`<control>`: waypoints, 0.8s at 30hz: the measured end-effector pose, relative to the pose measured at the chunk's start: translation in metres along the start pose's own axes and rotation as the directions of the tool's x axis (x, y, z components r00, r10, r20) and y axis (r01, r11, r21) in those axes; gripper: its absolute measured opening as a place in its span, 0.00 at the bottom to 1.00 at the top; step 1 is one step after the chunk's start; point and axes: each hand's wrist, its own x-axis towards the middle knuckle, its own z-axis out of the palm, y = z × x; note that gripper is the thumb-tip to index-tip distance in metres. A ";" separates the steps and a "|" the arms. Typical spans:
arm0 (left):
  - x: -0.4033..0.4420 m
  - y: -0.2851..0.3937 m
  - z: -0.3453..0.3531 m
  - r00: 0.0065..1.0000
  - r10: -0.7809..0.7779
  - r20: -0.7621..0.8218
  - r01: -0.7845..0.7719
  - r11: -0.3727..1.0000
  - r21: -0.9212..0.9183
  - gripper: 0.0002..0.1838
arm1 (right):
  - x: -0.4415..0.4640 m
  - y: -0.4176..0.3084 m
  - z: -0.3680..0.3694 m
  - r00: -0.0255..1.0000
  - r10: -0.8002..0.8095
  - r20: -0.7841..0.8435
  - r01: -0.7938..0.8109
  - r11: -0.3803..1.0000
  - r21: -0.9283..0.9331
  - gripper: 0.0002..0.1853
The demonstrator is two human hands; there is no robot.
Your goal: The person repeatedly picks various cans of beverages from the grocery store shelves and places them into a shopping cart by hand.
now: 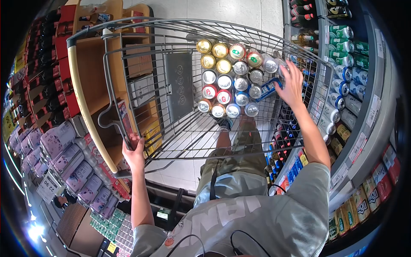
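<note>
A wire shopping cart [239, 154] stands in front of me, holding several upright drink cans [224, 81] in tight rows with gold, silver, red and blue colours. My left hand [135, 152] is wrapped around the cart's near side rail, by the handle end. Over the right end of the rows, my right hand [292, 83] curls its fingers and thumb around a silver-topped can [283, 67], which is partly hidden by the fingers. A blue can [268, 89] lies tilted below it, close to the thumb.
Shelves of cans and bottles [341, 45] run along the right, close to the cart. At left are stacked purple-patterned packs [58, 138] and dark bottles [47, 75]. A wooden display rack [96, 64] stands beyond the cart handle [83, 103].
</note>
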 end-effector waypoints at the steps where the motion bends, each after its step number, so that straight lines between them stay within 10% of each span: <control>1: 0.001 -0.004 -0.003 1.000 -0.009 0.015 0.009 1.000 0.005 0.13 | -0.011 0.000 -0.001 0.997 0.054 -0.047 -0.052 0.998 0.047 0.40; 8: -0.003 -0.006 0.002 0.997 0.002 -0.082 -0.001 1.000 0.019 0.20 | -0.100 0.055 0.099 0.630 0.776 -0.030 -0.722 0.600 0.344 0.28; 15: -0.004 -0.003 0.001 0.995 -0.047 -0.085 0.046 0.999 -0.012 0.21 | -0.075 0.058 0.140 0.215 0.948 0.233 -0.785 0.026 0.619 0.36; 24: 0.000 -0.012 0.000 0.997 0.008 -0.076 -0.015 0.996 -0.085 0.19 | -0.086 0.054 0.157 0.466 0.879 0.101 -0.857 0.420 0.297 0.43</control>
